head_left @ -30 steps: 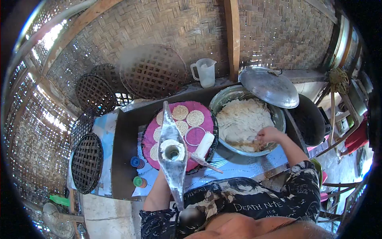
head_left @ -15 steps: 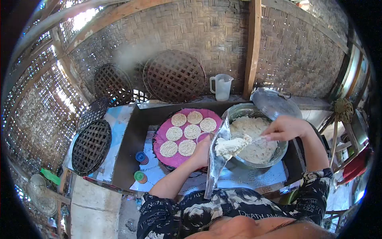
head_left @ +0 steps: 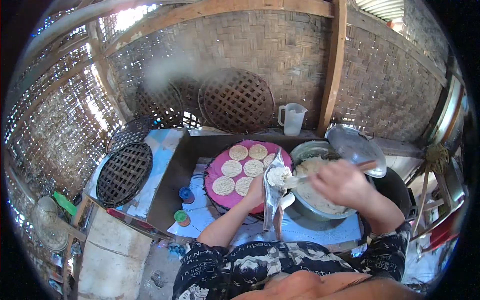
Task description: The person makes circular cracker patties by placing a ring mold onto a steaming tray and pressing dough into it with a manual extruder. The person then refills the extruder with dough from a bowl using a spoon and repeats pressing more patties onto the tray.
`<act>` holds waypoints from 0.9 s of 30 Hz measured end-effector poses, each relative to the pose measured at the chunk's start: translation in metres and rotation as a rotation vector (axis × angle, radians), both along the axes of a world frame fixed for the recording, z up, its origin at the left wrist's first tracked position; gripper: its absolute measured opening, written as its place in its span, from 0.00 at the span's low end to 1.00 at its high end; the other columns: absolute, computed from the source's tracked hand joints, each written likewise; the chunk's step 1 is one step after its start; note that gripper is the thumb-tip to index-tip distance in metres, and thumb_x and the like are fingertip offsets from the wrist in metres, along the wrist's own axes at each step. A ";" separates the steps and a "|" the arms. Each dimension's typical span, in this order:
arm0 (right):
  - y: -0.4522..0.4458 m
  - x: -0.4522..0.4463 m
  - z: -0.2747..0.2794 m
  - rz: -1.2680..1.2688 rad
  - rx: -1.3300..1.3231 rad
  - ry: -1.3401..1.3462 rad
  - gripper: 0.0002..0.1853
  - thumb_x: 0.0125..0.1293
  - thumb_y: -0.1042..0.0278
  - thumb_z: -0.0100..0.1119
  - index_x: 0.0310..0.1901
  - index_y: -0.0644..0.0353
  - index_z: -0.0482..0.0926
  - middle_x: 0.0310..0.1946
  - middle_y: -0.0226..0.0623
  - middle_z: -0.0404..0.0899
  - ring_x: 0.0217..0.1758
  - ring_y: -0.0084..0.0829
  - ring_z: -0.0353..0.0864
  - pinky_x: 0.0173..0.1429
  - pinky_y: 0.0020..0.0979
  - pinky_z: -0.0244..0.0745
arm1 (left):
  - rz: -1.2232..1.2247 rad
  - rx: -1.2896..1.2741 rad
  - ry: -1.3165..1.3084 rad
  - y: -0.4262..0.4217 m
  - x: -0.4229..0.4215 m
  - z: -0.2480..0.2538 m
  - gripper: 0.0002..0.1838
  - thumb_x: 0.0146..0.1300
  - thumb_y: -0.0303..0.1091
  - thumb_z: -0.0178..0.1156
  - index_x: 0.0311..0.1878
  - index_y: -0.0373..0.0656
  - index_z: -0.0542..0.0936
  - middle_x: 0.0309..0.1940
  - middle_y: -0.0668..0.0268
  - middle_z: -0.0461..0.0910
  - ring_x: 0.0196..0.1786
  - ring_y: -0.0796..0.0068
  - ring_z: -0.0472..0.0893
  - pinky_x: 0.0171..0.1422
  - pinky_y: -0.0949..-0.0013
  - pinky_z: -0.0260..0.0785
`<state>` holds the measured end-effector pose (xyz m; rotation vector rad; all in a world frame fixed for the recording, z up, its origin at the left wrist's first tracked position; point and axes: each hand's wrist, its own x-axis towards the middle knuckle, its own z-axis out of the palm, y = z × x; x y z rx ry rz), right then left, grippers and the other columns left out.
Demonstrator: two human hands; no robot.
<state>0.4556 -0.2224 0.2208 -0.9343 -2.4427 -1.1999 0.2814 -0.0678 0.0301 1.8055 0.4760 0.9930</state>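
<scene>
My left hand (head_left: pixel 257 191) is closed on a long metal press (head_left: pixel 272 195), tilted on its side, with pale dough (head_left: pixel 278 176) at its opening. In my right hand (head_left: pixel 340 184), fingers wrapped round it, is a wooden-handled tool (head_left: pixel 366 165) whose pale end touches the dough. Behind and below that hand stands a metal basin (head_left: pixel 327 215) of dough. Left of the press, flat round dough pieces (head_left: pixel 231 168) lie on a pink cloth (head_left: pixel 212 171) over a round tray. A white cylinder with a wooden handle (head_left: pixel 287 201) shows beside the press.
A metal lid (head_left: pixel 355 150) leans on the basin's back right. Behind stand a plastic jug (head_left: pixel 293 120) and woven trays (head_left: pixel 236 100). A dark woven tray (head_left: pixel 125 175) lies at left. Blue-lidded (head_left: pixel 186 195) and green-lidded (head_left: pixel 182 218) jars stand near the front left. A dark pot (head_left: pixel 395 192) is at right.
The press has gone from over the pink tray to beside the basin and turned sideways. My right hand has left the basin's dough, taken hold of a tool and brought it to the press.
</scene>
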 end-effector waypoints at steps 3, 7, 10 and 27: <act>-0.019 0.014 0.032 -0.144 -0.010 0.138 0.07 0.44 0.69 0.59 0.28 0.54 0.75 0.18 0.26 0.66 0.23 0.27 0.69 0.27 0.29 0.63 | -0.065 -0.324 -0.160 0.003 -0.003 0.011 0.17 0.64 0.30 0.46 0.55 0.36 0.70 0.46 0.60 0.77 0.46 0.67 0.78 0.51 0.68 0.71; -0.010 0.022 0.033 -0.194 -0.043 0.166 0.05 0.44 0.67 0.58 0.26 0.53 0.73 0.18 0.27 0.66 0.23 0.29 0.70 0.29 0.31 0.64 | 0.146 0.023 0.161 -0.011 0.002 0.025 0.20 0.52 0.34 0.61 0.49 0.40 0.76 0.41 0.60 0.80 0.44 0.65 0.79 0.47 0.64 0.70; -0.005 0.023 0.033 -0.180 -0.151 0.092 0.04 0.46 0.66 0.56 0.25 0.51 0.73 0.18 0.26 0.66 0.24 0.28 0.71 0.30 0.31 0.65 | 0.145 0.153 0.196 -0.018 0.007 0.038 0.23 0.45 0.40 0.65 0.47 0.44 0.77 0.39 0.56 0.79 0.43 0.59 0.79 0.46 0.61 0.70; 0.006 0.066 0.004 -0.249 -0.057 0.450 0.11 0.40 0.63 0.67 0.27 0.52 0.77 0.19 0.29 0.71 0.24 0.33 0.74 0.28 0.34 0.67 | -0.309 -0.803 -0.271 0.025 0.017 0.005 0.19 0.63 0.37 0.46 0.54 0.39 0.69 0.45 0.57 0.76 0.42 0.64 0.78 0.45 0.60 0.76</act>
